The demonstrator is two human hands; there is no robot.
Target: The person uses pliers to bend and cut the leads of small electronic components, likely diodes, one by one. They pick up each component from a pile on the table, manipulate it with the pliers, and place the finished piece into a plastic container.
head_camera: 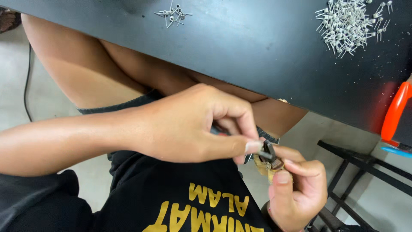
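Black desk [257, 47] up top has a big heap of small metal pins [345, 23] and a smaller bunch [173, 13], with an orange tool handle [395, 112] at its right edge. Below the edge, over the lap, the left hand [189, 126] pinches a thin dark tool [267, 151], tip touching a small tan part [272, 166] that the right hand [298, 191] grips tight between thumb and fingers.

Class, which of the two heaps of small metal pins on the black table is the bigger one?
The heap of pins at the table's far right; the other heap holds only a few.
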